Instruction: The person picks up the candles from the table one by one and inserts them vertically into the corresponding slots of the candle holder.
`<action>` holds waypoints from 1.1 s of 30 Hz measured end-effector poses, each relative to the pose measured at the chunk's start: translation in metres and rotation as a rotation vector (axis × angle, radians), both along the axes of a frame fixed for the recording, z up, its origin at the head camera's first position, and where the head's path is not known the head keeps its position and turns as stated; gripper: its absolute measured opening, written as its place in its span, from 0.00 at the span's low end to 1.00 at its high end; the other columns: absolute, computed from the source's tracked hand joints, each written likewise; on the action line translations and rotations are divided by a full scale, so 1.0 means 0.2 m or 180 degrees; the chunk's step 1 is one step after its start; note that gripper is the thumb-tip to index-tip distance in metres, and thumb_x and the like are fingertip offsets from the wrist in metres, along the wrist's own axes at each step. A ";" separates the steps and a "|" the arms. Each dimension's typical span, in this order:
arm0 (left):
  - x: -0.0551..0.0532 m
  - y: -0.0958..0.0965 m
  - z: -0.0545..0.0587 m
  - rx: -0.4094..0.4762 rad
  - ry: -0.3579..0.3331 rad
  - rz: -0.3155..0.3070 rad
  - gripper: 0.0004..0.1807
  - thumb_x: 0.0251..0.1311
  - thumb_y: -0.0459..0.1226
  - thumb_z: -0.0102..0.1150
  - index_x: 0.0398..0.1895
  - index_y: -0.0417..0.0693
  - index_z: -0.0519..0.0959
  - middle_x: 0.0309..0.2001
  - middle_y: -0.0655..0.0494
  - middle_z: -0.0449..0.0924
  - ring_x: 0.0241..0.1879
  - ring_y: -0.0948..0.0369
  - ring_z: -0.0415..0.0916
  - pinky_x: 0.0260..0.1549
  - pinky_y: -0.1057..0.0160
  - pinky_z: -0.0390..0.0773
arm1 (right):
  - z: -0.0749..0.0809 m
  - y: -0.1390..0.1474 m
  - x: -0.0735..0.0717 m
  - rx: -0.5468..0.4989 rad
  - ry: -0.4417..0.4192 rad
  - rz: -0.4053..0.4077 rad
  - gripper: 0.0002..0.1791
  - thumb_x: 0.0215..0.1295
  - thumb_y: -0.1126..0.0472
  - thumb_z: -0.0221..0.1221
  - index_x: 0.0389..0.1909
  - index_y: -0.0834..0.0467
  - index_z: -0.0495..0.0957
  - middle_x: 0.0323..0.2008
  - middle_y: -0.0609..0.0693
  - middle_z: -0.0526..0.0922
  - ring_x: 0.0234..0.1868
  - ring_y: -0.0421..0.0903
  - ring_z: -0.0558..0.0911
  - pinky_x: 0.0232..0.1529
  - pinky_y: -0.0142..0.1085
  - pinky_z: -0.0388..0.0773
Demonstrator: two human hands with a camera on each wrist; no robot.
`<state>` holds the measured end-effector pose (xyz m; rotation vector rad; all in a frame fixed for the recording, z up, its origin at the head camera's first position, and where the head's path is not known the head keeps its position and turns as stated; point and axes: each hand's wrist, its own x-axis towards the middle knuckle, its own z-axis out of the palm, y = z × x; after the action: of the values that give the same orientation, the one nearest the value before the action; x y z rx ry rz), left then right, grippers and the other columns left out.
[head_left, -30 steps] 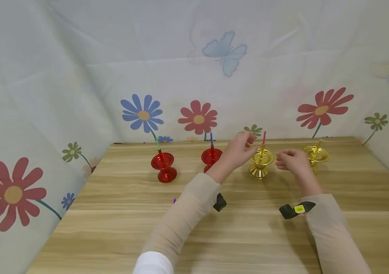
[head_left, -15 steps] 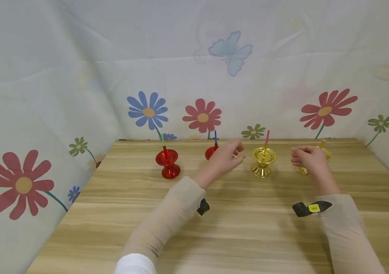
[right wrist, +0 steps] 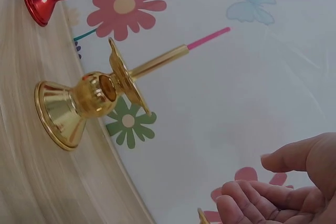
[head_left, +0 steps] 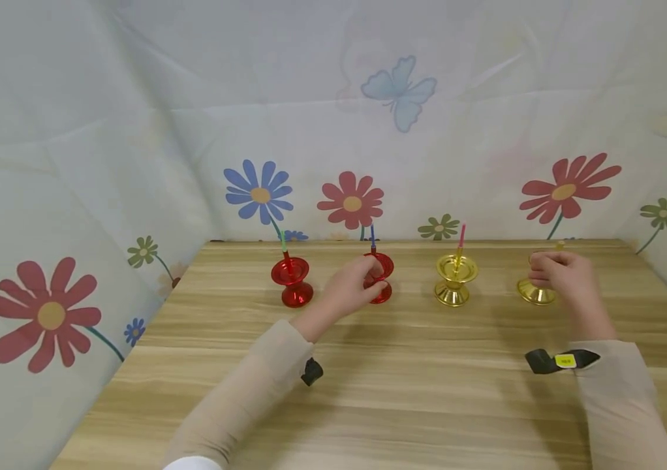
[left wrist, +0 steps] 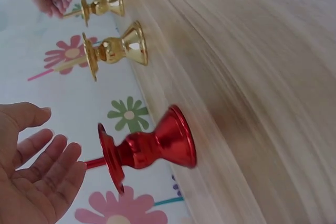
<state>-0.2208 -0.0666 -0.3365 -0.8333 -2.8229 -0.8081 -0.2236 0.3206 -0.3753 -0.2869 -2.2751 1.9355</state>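
My left hand (head_left: 348, 290) is beside the inner red candle holder (head_left: 382, 292), whose spike carries a thin blue candle (head_left: 372, 234). In the left wrist view its fingers (left wrist: 55, 174) are loosely bent and hold nothing; they overlap the spike, and I cannot tell whether they touch it. At the right, my right hand (head_left: 571, 274) covers part of the outer gold candle holder (head_left: 536, 292). Its thumb and fingers are apart with nothing between them in the right wrist view. The inner gold holder (right wrist: 86, 100) stands upright with a pink candle (right wrist: 210, 38).
Further left stands another red candle holder (head_left: 297, 295) with a green candle (head_left: 284, 240). All the holders are in a row near the back of the wooden table (head_left: 421, 405). A flower-printed cloth (head_left: 286, 130) hangs behind and at the sides.
My left hand has moved left from the inner gold holder to the inner red one. My right hand has moved right to the outer gold holder. A small purple thing by the left sleeve no longer shows.
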 end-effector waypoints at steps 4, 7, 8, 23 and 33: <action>0.02 -0.09 -0.02 0.0033 -0.0170 0.0211 0.12 0.62 0.39 0.60 0.44 0.43 0.75 0.43 0.51 0.79 0.44 0.57 0.77 0.44 0.61 0.80 | -0.03 0.05 -0.01 -0.0039 0.0018 -0.0062 0.13 0.66 0.52 0.57 0.41 0.58 0.78 0.26 0.40 0.81 0.27 0.36 0.84 0.30 0.29 0.83; 0.04 -0.17 -0.04 0.0119 -0.0254 0.0338 0.12 0.62 0.39 0.58 0.44 0.42 0.75 0.44 0.50 0.79 0.45 0.55 0.77 0.45 0.59 0.81 | -0.04 0.08 -0.02 0.0014 -0.0027 -0.0137 0.13 0.66 0.51 0.57 0.42 0.57 0.78 0.24 0.39 0.81 0.26 0.35 0.83 0.30 0.28 0.82; 0.05 -0.19 -0.04 0.0149 -0.0266 0.0384 0.12 0.62 0.39 0.58 0.44 0.42 0.75 0.44 0.50 0.79 0.45 0.55 0.77 0.44 0.58 0.81 | -0.04 0.09 -0.02 0.0034 -0.0051 -0.0205 0.15 0.66 0.51 0.56 0.44 0.58 0.77 0.24 0.38 0.81 0.26 0.34 0.83 0.30 0.28 0.82; 0.17 -0.46 -0.16 0.0193 -0.0231 0.0958 0.11 0.52 0.32 0.63 0.36 0.34 0.75 0.35 0.44 0.79 0.35 0.51 0.78 0.39 0.54 0.80 | 0.13 0.04 0.14 -0.0626 0.0078 -0.0455 0.04 0.65 0.61 0.55 0.33 0.58 0.74 0.18 0.39 0.79 0.21 0.34 0.81 0.23 0.24 0.80; 0.24 -0.53 -0.23 -0.0326 -0.0445 0.1170 0.07 0.46 0.33 0.62 0.23 0.40 0.73 0.21 0.53 0.73 0.23 0.60 0.68 0.21 0.65 0.70 | 0.14 0.03 0.15 -0.0710 -0.0048 -0.0503 0.08 0.66 0.65 0.53 0.27 0.52 0.74 0.17 0.37 0.78 0.19 0.32 0.80 0.23 0.23 0.79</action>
<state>-0.1729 -0.1732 -0.3818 -0.2564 -3.0245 -0.6941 -0.1942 0.3268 -0.3476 -0.4915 -1.9780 2.1092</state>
